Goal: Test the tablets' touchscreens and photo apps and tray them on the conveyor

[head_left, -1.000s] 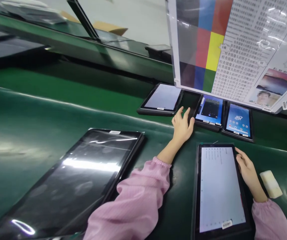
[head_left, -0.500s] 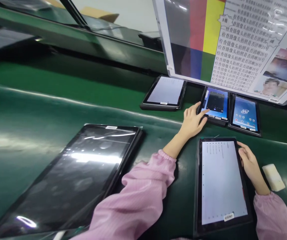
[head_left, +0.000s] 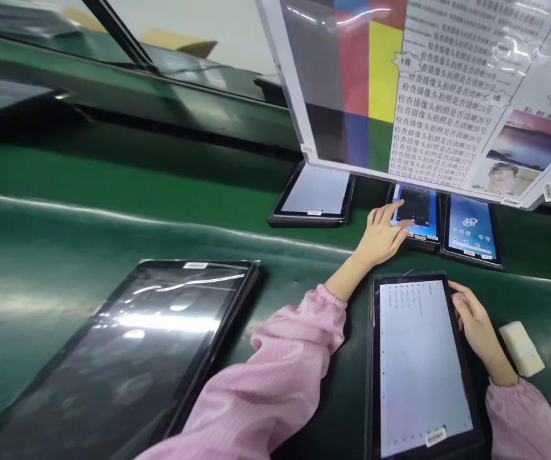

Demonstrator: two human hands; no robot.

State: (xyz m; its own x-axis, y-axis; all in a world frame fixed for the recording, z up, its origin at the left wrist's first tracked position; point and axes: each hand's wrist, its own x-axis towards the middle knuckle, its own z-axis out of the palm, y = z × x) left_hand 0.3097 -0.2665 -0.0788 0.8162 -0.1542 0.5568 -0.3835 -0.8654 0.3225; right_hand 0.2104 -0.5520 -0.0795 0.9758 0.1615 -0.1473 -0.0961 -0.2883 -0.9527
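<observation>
On a green worktop [head_left: 88, 236], a dark tablet [head_left: 126, 358] is laid at left and a lit tablet [head_left: 422, 364] at right, toward the near edge. Past the far edge, the middle small tablet [head_left: 424, 211] of three is partly covered by the left hand [head_left: 380, 239], its fingers spread, nothing gripped. The lit tablet's right side is touched by the right hand [head_left: 475, 322]; whether clasped cannot be told. A cream block [head_left: 521, 348] is set alongside.

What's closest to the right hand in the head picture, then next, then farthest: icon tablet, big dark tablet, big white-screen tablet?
1. Big white-screen tablet: left, by the right hand.
2. Icon tablet: ahead, farther back.
3. Big dark tablet: far left.
</observation>
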